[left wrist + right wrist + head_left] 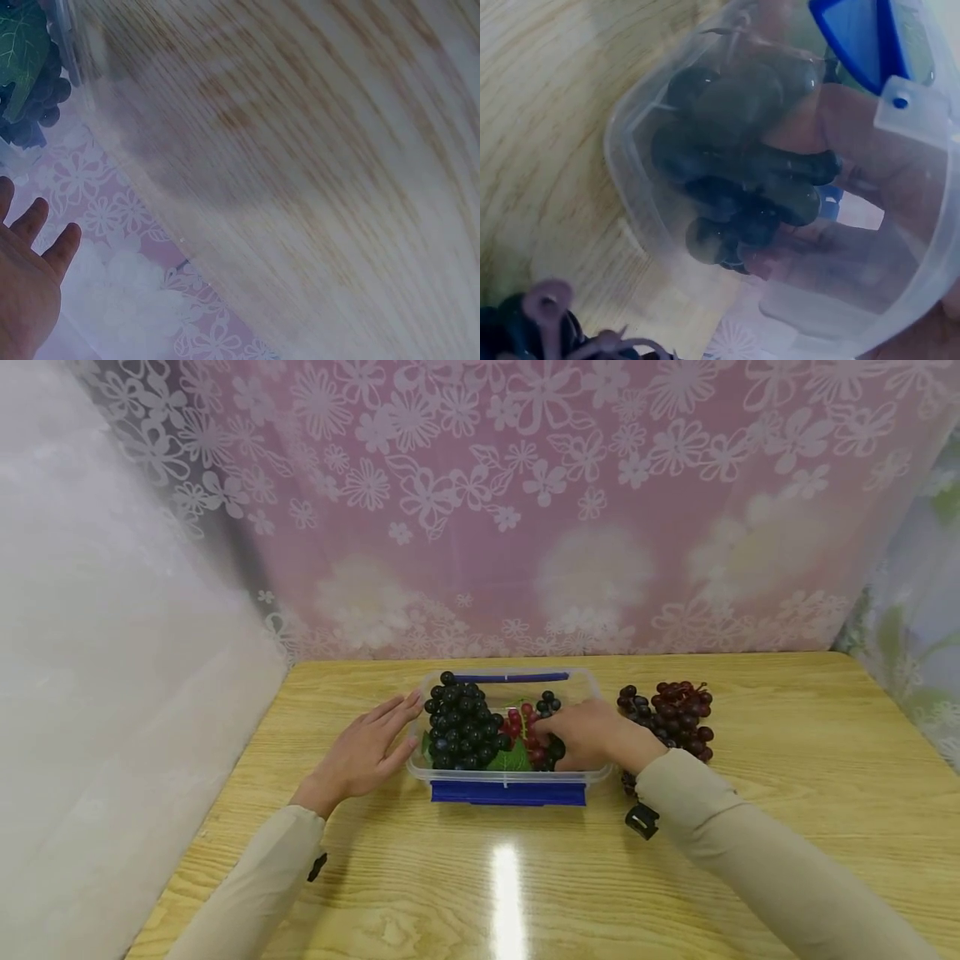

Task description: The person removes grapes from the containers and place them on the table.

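1. Bare right hand (591,735): fingertips hidden among black round grapes (556,750), three o'clock in clear rectangular plastic box (465,775); blurred through its wall, right wrist view.
2. Dark-red round grapes (681,720): partly covered at seven o'clock by beige cloth sleeve (742,839).
3. Bare left hand (28,289): cropped at eight o'clock, left wrist view.
4. Green veined leaf (22,49): cropped, ten o'clock, same view.

Box (480,775): clear plastic, open-topped, upright on the table (390,893), with blue flaps (508,792) front and back.
Black grapes (461,727): a large, glossy, round-berried bunch heaped in the box's left half.
Red grapes (532,739): a green-stemmed cluster just beside the black.
Dark grapes (549,700): a small bunch, partly hidden, at the box's right end.
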`<state>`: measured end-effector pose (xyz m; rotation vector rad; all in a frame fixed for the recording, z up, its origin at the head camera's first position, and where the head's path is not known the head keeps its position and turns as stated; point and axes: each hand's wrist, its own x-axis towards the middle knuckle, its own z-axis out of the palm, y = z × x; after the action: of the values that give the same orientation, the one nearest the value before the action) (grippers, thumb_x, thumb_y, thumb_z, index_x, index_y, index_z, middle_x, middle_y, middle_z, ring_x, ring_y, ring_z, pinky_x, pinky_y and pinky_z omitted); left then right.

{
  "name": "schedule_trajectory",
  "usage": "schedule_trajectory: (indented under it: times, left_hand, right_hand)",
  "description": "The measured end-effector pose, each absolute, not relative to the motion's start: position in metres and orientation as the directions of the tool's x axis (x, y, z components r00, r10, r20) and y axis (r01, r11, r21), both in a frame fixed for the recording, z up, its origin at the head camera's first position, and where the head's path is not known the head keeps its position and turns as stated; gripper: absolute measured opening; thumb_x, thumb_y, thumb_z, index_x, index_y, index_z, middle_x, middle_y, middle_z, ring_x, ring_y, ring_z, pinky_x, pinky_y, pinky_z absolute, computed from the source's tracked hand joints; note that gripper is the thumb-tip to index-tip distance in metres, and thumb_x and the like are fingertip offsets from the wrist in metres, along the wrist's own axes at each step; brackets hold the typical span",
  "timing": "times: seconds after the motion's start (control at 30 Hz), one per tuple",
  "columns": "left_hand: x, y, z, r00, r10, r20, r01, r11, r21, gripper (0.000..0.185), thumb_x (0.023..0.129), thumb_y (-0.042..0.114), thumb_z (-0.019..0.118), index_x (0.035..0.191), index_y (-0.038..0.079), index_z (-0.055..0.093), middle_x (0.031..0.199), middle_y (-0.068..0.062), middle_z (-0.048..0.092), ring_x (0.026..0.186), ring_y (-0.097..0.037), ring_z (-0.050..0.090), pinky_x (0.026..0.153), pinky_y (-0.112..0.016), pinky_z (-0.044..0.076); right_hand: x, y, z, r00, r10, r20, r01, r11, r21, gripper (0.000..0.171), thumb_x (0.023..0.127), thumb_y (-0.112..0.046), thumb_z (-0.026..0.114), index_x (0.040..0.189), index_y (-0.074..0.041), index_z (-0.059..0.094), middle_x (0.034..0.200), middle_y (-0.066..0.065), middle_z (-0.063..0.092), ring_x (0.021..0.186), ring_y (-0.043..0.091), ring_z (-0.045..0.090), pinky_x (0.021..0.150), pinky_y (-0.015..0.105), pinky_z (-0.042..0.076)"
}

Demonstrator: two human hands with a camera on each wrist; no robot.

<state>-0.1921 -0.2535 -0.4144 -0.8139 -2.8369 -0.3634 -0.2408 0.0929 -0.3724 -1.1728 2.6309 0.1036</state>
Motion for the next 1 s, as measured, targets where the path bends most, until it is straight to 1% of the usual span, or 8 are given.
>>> schedule_trajectory:
  times: [0.13, 0.23, 0.3, 0.37, 0.47, 0.73, 0.87, 1.0]
  left_hand:
    - [-0.192, -0.253, -0.415, -0.837, 0.498, 0.226, 0.539, 0.821, 0.189, 0.055, 0.102, 0.039, 0.041, 0.151, 0.015, 0.031, 0.157, 0.004, 0.021, 0.141, -0.021, 0.023, 0.108, -0.052, 0.028]
    - [-0.192, -0.253, -0.415, -0.836, 0.5, 0.228, 0.542, 0.819, 0.189, 0.055, 0.102, 0.038, 0.041, 0.151, 0.015, 0.031, 0.157, 0.004, 0.021, 0.141, -0.022, 0.023, 0.108, -0.052, 0.028]
    - [-0.193, -0.253, -0.414, -0.833, 0.502, 0.234, 0.545, 0.817, 0.187, 0.055, 0.102, 0.038, 0.041, 0.151, 0.014, 0.032, 0.156, 0.003, 0.022, 0.14, -0.023, 0.025, 0.108, -0.052, 0.028]
    - [-0.193, -0.253, -0.414, -0.83, 0.505, 0.237, 0.548, 0.816, 0.184, 0.055, 0.102, 0.038, 0.04, 0.151, 0.013, 0.032, 0.156, 0.002, 0.023, 0.14, -0.024, 0.026, 0.108, -0.051, 0.028]
    - [-0.193, -0.253, -0.412, -0.828, 0.508, 0.237, 0.551, 0.815, 0.18, 0.055, 0.103, 0.039, 0.039, 0.151, 0.012, 0.032, 0.156, 0.002, 0.023, 0.14, -0.023, 0.025, 0.108, -0.05, 0.027]
    - [-0.192, -0.254, -0.414, -0.833, 0.5, 0.239, 0.544, 0.819, 0.183, 0.055, 0.102, 0.04, 0.04, 0.151, 0.014, 0.033, 0.156, 0.003, 0.023, 0.14, -0.023, 0.025, 0.107, -0.053, 0.029]
    - [-0.192, -0.255, -0.415, -0.829, 0.501, 0.248, 0.548, 0.816, 0.185, 0.055, 0.102, 0.038, 0.042, 0.15, 0.014, 0.033, 0.156, 0.002, 0.023, 0.14, -0.024, 0.026, 0.106, -0.054, 0.03]
    - [-0.192, -0.254, -0.415, -0.828, 0.503, 0.248, 0.55, 0.816, 0.18, 0.055, 0.102, 0.039, 0.041, 0.151, 0.014, 0.033, 0.156, 0.003, 0.023, 0.14, -0.024, 0.026, 0.106, -0.054, 0.03]
  right_hand:
    - [-0.241, 0.098, -0.369, -0.623, -0.747, -0.233, -0.749, 0.655, -0.096, 0.025, 0.082, -0.033, 0.074, 0.102, -0.025, 0.061, 0.081, -0.01, 0.06, 0.063, 0.01, 0.049, 0.079, 0.042, 0.046]
    - [-0.241, 0.102, -0.363, -0.624, -0.754, -0.204, -0.745, 0.653, -0.136, 0.019, 0.084, -0.03, 0.071, 0.099, -0.025, 0.06, 0.07, -0.009, 0.055, 0.057, 0.011, 0.044, 0.072, 0.041, 0.045]
    - [-0.242, 0.105, -0.36, -0.627, -0.757, -0.184, -0.741, 0.653, -0.16, 0.015, 0.085, -0.029, 0.069, 0.097, -0.025, 0.06, 0.063, -0.008, 0.051, 0.053, 0.011, 0.039, 0.062, 0.035, 0.041]
    - [-0.243, 0.108, -0.356, -0.632, -0.758, -0.159, -0.738, 0.652, -0.174, 0.014, 0.086, -0.028, 0.069, 0.097, -0.024, 0.061, 0.062, -0.008, 0.049, 0.052, 0.011, 0.037, 0.053, 0.031, 0.032]
    - [-0.243, 0.113, -0.35, -0.633, -0.763, -0.132, -0.741, 0.646, -0.185, 0.015, 0.086, -0.027, 0.069, 0.099, -0.024, 0.063, 0.064, -0.01, 0.05, 0.053, 0.01, 0.038, 0.052, 0.029, 0.031]
    - [-0.244, 0.122, -0.337, -0.652, -0.756, -0.059, -0.738, 0.65, -0.178, 0.016, 0.085, -0.029, 0.068, 0.1, -0.027, 0.063, 0.078, -0.013, 0.056, 0.065, 0.011, 0.046, 0.058, 0.032, 0.038]
    - [-0.243, 0.127, -0.33, -0.658, -0.752, -0.032, -0.736, 0.652, -0.182, 0.016, 0.085, -0.03, 0.068, 0.1, -0.028, 0.063, 0.08, -0.014, 0.058, 0.072, 0.011, 0.049, 0.072, 0.039, 0.044]
    - [-0.242, 0.131, -0.322, -0.651, -0.759, 0.002, -0.746, 0.64, -0.183, 0.016, 0.085, -0.03, 0.069, 0.1, -0.026, 0.064, 0.079, -0.013, 0.057, 0.073, 0.011, 0.049, 0.076, 0.04, 0.043]
